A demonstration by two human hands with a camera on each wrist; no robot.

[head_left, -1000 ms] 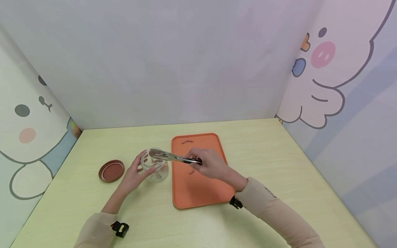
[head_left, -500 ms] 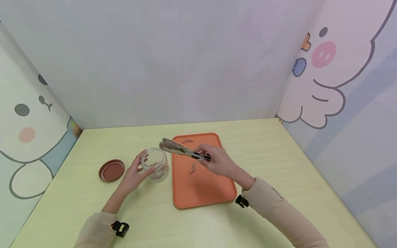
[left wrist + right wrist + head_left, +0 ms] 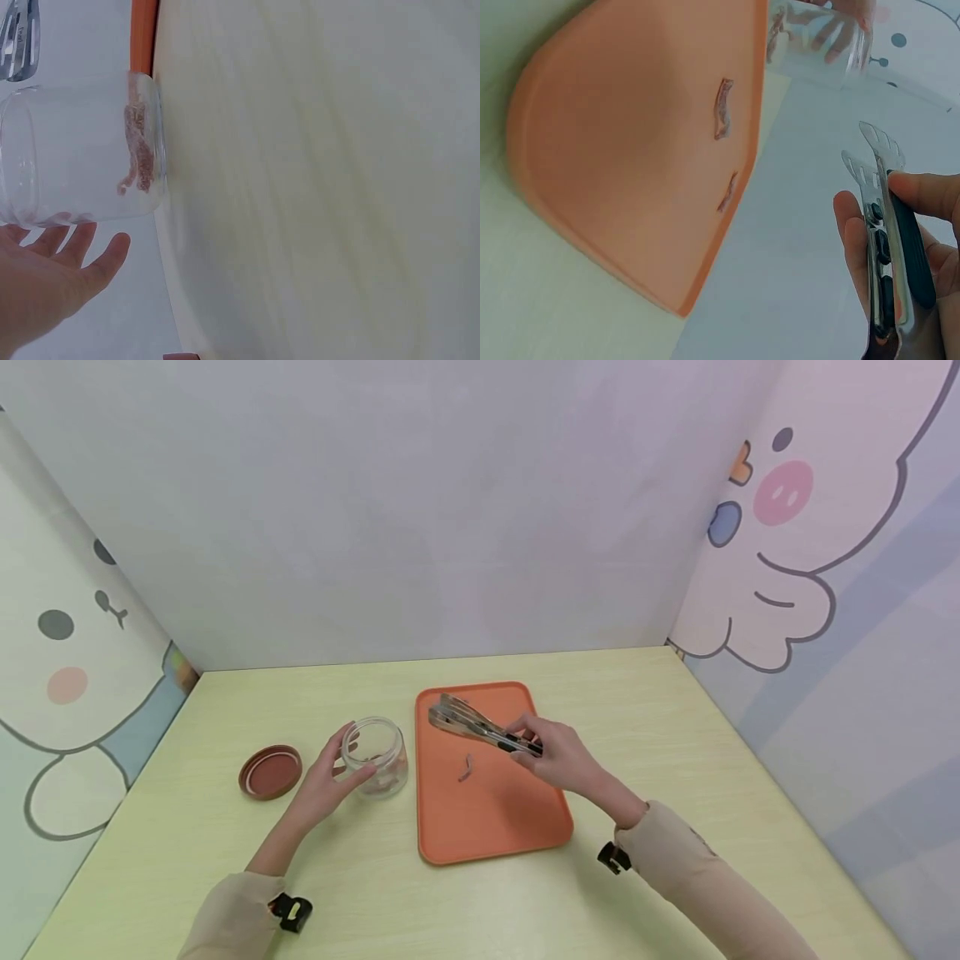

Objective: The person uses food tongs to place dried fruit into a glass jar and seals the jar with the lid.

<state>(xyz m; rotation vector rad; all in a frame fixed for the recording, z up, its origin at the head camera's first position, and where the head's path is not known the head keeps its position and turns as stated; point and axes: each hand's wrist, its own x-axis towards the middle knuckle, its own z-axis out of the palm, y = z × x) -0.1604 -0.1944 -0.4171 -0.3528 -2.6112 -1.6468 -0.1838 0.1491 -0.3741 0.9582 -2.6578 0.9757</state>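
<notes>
The tongs [image 3: 911, 255] hang above the far part of an orange tray [image 3: 495, 822], their tips spread with nothing visible between them. The right hand [image 3: 558, 756] grips them at the dark pads, thumb on one arm and fingers on the other, probably so that a light squeeze can bring the tips together. Beneath lie two thin brownish strips: one [image 3: 466, 768] near the tray's middle, the other [image 3: 727, 192] by its far edge, mostly hidden by the tongs in the head view. The flat tray likely keeps them apart and easy to reach.

Just left of the tray, a clear jar [image 3: 75, 142] stands upright, similar strips at its bottom. The left hand [image 3: 326, 789] curves partway round its neck, presumably steadying it while leaving the mouth free. A reddish-brown lid [image 3: 272, 774] lies farther left on the tabletop [image 3: 637, 718], out of both hands' way.
</notes>
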